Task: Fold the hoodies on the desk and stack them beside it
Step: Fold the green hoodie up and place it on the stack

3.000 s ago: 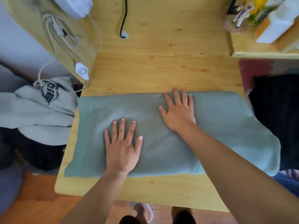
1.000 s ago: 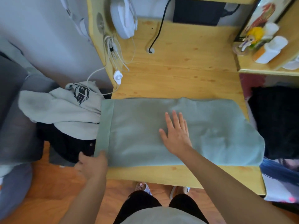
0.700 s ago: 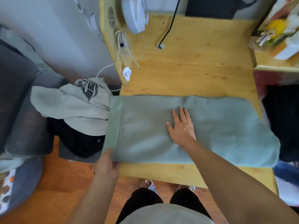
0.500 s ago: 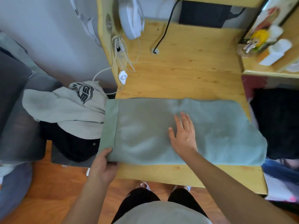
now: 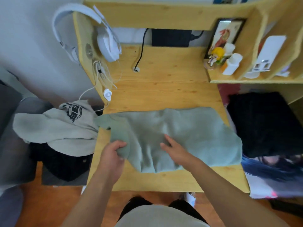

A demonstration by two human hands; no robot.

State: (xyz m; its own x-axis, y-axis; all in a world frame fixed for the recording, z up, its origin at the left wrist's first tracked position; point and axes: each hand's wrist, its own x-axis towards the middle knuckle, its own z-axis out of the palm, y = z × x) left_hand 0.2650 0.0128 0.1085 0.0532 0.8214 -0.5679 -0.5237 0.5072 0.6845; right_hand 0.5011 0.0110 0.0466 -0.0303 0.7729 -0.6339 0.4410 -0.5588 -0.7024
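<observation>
A sage-green hoodie [image 5: 188, 133], folded into a long band, lies across the wooden desk [image 5: 164, 86]. My left hand [image 5: 113, 154] grips its left end and has lifted it off the desk toward the middle, so that end is bunched and creased. My right hand [image 5: 173, 149] rests on the cloth near the middle with fingers straight. A light grey hoodie [image 5: 54, 128] with a black logo lies in a heap left of the desk, on top of dark clothing [image 5: 60, 163].
White headphones [image 5: 105, 41] and white cables [image 5: 105, 89] hang on the desk's left side panel. A black cable [image 5: 139, 56] lies at the back. A shelf [image 5: 237, 79] with bottles and a figurine stands at the right, black fabric [image 5: 265, 123] below it.
My left hand went from pressing the cloth to the left end, took hold of it and pulled it up and rightward. The hoodie is now creased. My right hand stayed near the middle.
</observation>
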